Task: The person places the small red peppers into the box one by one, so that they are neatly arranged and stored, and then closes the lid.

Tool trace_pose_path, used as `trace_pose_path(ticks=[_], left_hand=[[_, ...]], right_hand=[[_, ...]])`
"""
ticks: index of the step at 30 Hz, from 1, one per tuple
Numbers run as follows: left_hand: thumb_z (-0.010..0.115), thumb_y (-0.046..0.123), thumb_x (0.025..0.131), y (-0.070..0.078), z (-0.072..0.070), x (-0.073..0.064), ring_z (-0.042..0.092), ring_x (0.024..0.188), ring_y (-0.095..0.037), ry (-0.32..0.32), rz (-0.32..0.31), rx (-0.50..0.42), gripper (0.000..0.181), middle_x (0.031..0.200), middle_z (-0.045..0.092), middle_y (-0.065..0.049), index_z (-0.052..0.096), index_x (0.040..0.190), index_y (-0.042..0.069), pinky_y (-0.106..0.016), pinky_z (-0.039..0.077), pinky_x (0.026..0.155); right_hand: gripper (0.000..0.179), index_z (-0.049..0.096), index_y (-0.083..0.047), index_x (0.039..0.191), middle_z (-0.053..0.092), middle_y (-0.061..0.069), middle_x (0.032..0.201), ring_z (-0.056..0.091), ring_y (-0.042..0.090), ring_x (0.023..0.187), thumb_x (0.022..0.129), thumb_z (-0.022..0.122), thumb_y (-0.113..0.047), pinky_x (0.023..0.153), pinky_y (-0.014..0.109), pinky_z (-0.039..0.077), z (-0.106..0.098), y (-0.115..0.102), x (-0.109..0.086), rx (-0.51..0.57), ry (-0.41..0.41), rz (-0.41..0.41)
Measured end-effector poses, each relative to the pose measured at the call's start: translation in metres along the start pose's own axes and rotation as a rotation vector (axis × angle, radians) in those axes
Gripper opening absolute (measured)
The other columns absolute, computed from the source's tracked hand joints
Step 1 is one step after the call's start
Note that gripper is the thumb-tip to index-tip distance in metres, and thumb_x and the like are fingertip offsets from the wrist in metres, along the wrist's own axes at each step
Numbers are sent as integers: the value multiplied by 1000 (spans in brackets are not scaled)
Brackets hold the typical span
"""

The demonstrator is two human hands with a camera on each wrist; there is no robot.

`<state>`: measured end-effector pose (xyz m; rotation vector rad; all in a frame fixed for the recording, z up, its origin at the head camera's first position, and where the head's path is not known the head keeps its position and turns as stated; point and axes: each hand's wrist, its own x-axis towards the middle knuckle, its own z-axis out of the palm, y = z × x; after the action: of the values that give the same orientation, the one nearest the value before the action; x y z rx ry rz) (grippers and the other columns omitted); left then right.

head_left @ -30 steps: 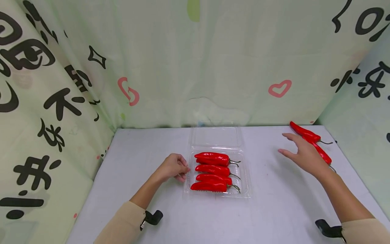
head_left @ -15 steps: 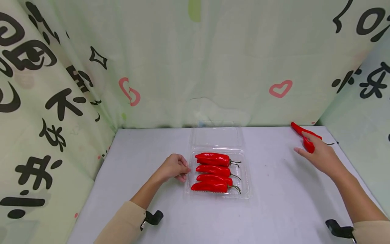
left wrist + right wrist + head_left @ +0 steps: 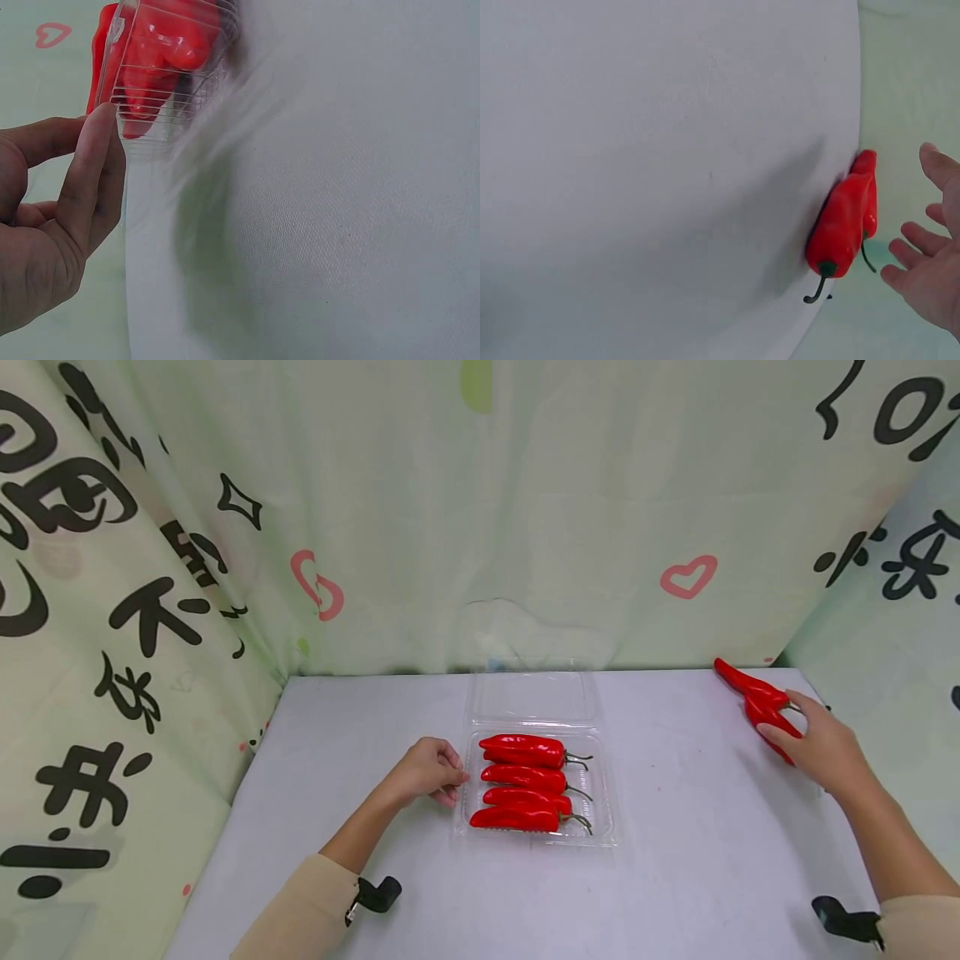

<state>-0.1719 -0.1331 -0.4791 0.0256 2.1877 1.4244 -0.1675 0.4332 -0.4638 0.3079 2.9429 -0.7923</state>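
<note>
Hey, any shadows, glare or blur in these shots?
Head view: glints on red chili peppers in the clear plastic container, soft shadow beside the right forearm; left wrist view: glints on the container's ribbed wall, blurry greenish patch on the white tabletop; right wrist view: soft-edged shadow across the tabletop.

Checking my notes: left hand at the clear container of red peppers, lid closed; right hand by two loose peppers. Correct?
No: the lid is open, folded back beyond the container, as the head view shows. The rest stands: left hand at the container, right hand by two loose peppers.
</note>
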Motion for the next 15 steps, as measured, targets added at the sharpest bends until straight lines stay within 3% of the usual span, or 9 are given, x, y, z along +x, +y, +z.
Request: trace_pose_path(ticks=[9,13,15], left_hand=[[76,6,92,0,0,-2,65,54,-17,-3,0,-8,19,68,64,-10,58,94,0,-31,63,56],[76,6,92,1,-1,-2,65,53,-17,-6,-1,-7,19,67,64,-11,58,94,0,-30,63,56],[76,6,92,1,-1,-1,65,53,-17,-6,1,-6,19,67,64,-11,58,94,0,-30,63,56]], right_hand=[[92,11,9,159,24,47,150,30,68,130,100,67,-35,78,65,59,2,14,-2,3,-10,58],[94,9,11,158,23,48,148,31,67,127,99,68,-34,61,49,63,2,20,1,10,-47,93],[95,8,13,157,23,48,147,30,67,127,99,68,-33,60,44,63,2,23,3,9,-64,108]])
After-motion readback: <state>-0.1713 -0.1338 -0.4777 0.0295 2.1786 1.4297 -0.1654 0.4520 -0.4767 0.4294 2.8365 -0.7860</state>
